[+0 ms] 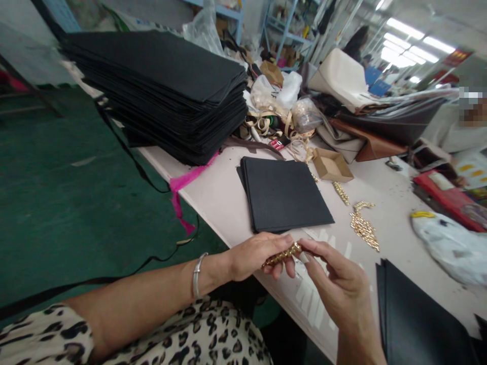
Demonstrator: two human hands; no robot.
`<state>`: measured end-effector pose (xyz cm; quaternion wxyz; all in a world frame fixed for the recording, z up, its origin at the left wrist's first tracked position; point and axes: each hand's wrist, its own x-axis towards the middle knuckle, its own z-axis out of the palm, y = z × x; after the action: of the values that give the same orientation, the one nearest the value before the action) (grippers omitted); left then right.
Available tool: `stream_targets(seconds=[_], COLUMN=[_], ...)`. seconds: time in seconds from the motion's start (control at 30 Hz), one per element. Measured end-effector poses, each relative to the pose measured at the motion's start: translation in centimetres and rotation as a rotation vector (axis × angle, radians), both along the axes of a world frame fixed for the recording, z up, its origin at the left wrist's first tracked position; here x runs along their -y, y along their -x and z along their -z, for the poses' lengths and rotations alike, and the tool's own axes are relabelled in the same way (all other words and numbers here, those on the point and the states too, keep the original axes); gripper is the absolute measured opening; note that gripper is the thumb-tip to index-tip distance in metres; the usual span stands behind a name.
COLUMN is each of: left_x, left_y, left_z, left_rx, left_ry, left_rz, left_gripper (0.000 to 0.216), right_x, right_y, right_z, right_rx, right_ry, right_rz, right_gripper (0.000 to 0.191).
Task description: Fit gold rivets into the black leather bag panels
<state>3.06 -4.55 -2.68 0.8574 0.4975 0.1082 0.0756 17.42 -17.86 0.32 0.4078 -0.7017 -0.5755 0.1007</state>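
Observation:
A short gold chain (pixel 279 257) is held between both hands over the table's near edge. My left hand (pixel 254 253) is closed around most of it, thumb on top and fingers below. With thumb and forefinger, my right hand (pixel 335 274) pinches a small pale piece at the chain's far end; what that piece is I cannot make out. Just beyond the hands lies a small stack of black sheets (pixel 285 195). Pale strips (pixel 315 299) lie on the table under and beside my right hand.
A tall stack of black sheets (pixel 160 66) stands at the back left. Gold chains (pixel 364 230) and a small cardboard box (pixel 333 165) are to the right. More black sheets (pixel 422 314) lie at the near right, by a white plastic bag (pixel 452 248). Bags and scraps clutter the back.

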Motion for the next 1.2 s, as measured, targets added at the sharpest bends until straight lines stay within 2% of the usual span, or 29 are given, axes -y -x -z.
stream_targets(seconds=[0.27,0.33,0.4,0.47,0.53,0.7,0.8,0.9,0.97,1.07,1.2], left_x=[-0.5,-0.2,0.0,0.0,-0.1,-0.5,-0.5,-0.9,-1.6,-2.8,-3.1], left_y=[0.3,0.3,0.2,0.0,-0.4,-1.2,-1.2,-0.4,0.6,2.1,2.9], left_z=[-0.1,0.1,0.3,0.3,0.0,-1.2,-1.5,-1.0,-0.4,0.4,1.0], left_rx=[-0.033,-0.057,-0.066,-0.043,0.003,0.071,0.120,0.143,0.101,-0.025,-0.181], left_ry=[-0.046,0.069,0.280,0.504,0.651,0.828,0.877,0.824,0.726,0.568,0.338], left_rz=[-0.029,-0.025,-0.038,-0.087,-0.167,-0.328,-0.356,-0.268,-0.161,-0.031,0.088], left_gripper=[0.035,0.030,0.027,0.025,0.025,0.036,0.042,0.054,0.053,0.039,0.034], right_x=[0.4,0.5,0.7,1.0,1.2,0.9,0.4,0.3,0.5,0.9,0.6], right_y=[0.4,0.4,0.3,0.5,1.1,4.2,5.4,4.8,3.6,1.8,0.9], right_z=[0.3,0.6,1.0,1.3,1.6,2.3,3.2,3.6,3.3,2.2,0.7], right_rx=[0.017,-0.017,-0.053,-0.061,-0.048,-0.068,-0.162,-0.272,-0.281,-0.177,0.022], right_ry=[0.014,0.017,0.031,0.030,0.017,0.070,0.007,-0.038,-0.017,0.036,0.070], right_rz=[0.027,0.041,0.086,0.161,0.194,0.159,0.179,0.186,0.169,0.089,0.011], right_gripper=[0.033,0.033,0.034,0.032,0.024,0.020,0.016,0.019,0.021,0.022,0.020])
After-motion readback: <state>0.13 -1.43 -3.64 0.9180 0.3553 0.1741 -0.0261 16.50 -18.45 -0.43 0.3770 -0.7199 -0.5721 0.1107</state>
